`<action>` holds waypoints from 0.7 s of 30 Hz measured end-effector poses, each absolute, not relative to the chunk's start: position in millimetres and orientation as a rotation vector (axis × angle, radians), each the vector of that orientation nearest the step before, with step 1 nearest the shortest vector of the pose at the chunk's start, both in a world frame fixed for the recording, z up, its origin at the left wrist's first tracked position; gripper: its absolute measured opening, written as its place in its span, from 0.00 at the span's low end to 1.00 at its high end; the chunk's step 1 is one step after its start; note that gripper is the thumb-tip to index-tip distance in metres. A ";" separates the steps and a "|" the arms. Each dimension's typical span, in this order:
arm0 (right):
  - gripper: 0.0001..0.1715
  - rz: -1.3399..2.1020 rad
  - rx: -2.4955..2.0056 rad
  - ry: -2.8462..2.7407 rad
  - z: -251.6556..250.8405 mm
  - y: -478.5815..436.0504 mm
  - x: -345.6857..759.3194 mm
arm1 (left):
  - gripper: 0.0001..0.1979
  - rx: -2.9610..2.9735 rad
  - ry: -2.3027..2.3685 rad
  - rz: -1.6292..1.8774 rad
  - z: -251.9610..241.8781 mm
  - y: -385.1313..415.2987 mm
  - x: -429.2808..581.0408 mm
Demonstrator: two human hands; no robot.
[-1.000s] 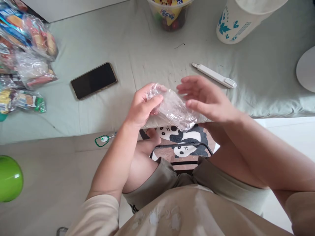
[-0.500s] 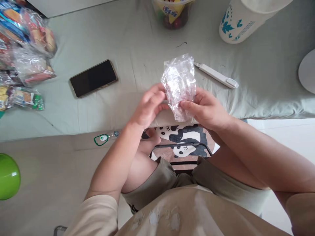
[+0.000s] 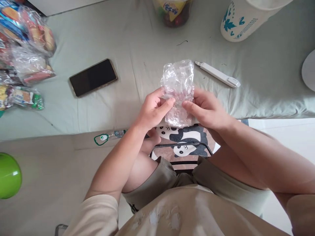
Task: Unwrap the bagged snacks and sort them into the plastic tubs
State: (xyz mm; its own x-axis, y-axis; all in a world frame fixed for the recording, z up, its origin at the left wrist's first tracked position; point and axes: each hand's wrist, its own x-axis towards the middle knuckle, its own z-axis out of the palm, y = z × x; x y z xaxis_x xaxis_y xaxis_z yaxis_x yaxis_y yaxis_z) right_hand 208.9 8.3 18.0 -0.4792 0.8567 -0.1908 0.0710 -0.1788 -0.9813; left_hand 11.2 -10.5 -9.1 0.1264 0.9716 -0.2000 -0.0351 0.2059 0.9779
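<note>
A crinkled clear plastic bag (image 3: pixel 179 77) is held upright between my two hands, over the near edge of the cloth-covered surface. My left hand (image 3: pixel 155 108) pinches its left side, thumb on the front and fingers behind. On the right side, my right hand (image 3: pixel 208 106) grips it in the same way. The fingers behind the bag are partly hidden. Just beyond my right hand lies a white utility knife (image 3: pixel 218 74), its tip pointing toward the bag. To the left of my hands a black smartphone (image 3: pixel 93 77) lies face up.
Several packaged snacks (image 3: pixel 31 62) are heaped at the left. A clear tub (image 3: pixel 175 14) with colourful contents stands at the back, near a white bin with blue-green leaves (image 3: pixel 243 23). A white round object (image 3: pixel 309 70) shows at the right edge. A green round object (image 3: pixel 9 175) is at lower left.
My left hand has closed onto the bag's left side, where it was loosely beside it before. The bag is now spread flatter and sits slightly lower between both hands.
</note>
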 end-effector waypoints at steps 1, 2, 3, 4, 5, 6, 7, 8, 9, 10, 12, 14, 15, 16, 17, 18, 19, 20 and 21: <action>0.28 1.716 -1.080 -1.475 18.1 7.5 208.9 | 0.13 1.069 1.179 0.998 -9.3 -10.8 11.9; 0.27 1.708 -1.091 -1.454 17.9 6.8 209.1 | 0.12 1.065 1.174 0.999 -9.5 -10.8 12.7; 0.25 1.696 -1.115 -1.436 17.2 6.4 209.4 | 0.12 1.066 1.157 1.005 -9.7 -10.6 13.5; 0.23 1.684 -1.143 -1.418 15.9 6.3 209.8 | 0.12 1.067 1.133 1.017 -9.9 -10.1 14.4; 0.21 1.677 -1.157 -1.399 14.0 6.6 210.2 | 0.12 1.065 1.108 1.041 -10.0 -9.5 15.1; 0.19 1.669 -1.140 -1.379 11.5 7.0 210.6 | 0.12 1.063 1.080 1.073 -10.0 -8.7 15.8; 0.17 1.660 -1.092 -1.365 8.7 7.6 211.0 | 0.12 1.063 1.050 1.102 -9.7 -7.6 16.4; 0.16 1.648 -1.030 -1.356 5.8 8.2 211.5 | 0.13 1.066 1.017 1.123 -9.0 -6.3 16.8; 0.15 1.637 -0.972 -1.353 3.3 8.6 212.1 | 0.15 1.072 0.982 1.134 -8.0 -4.8 17.1; 0.14 1.627 -0.925 -1.359 1.3 8.8 213.0 | 0.17 1.081 0.954 1.140 -6.8 -3.2 17.1; 0.14 1.607 -0.874 -1.406 0.1 8.8 215.4 | 0.19 1.090 0.933 1.156 -4.1 -0.2 16.5; 0.17 1.560 -0.867 -1.496 2.4 8.5 217.9 | 0.18 1.075 0.959 1.154 -2.3 1.8 15.1; 0.19 1.506 -0.867 -1.552 4.3 8.4 218.7 | 0.18 1.061 0.975 1.133 -2.1 2.3 14.2; 0.21 1.436 -0.885 -1.609 6.3 8.4 219.0 | 0.19 1.044 0.985 1.102 -2.4 2.5 13.3; 0.22 1.360 -0.920 -1.661 8.0 8.5 218.7 | 0.21 1.026 0.990 1.067 -3.1 2.3 12.6; 0.21 1.283 -0.964 -1.702 9.0 8.5 217.8 | 0.22 1.013 0.996 1.038 -4.1 1.9 12.2; 0.19 1.221 -1.013 -1.730 9.2 8.6 216.6 | 0.21 1.011 1.001 1.024 -5.2 1.2 12.0; 0.16 1.184 -1.058 -1.738 8.6 8.8 215.2 | 0.18 1.022 1.004 1.025 -6.4 0.4 12.0; 0.14 1.180 -1.096 -1.720 7.3 8.9 213.8 | 0.15 1.043 1.001 1.036 -7.5 -0.4 12.3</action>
State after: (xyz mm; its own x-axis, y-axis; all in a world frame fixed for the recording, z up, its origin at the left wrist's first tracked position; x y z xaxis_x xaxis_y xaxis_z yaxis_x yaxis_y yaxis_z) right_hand 213.8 8.9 7.3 -0.3382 0.9336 0.1186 0.2256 0.2027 -0.9529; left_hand 12.3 -0.4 -7.5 0.2085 0.9681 -0.1387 -0.1720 0.1759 0.9693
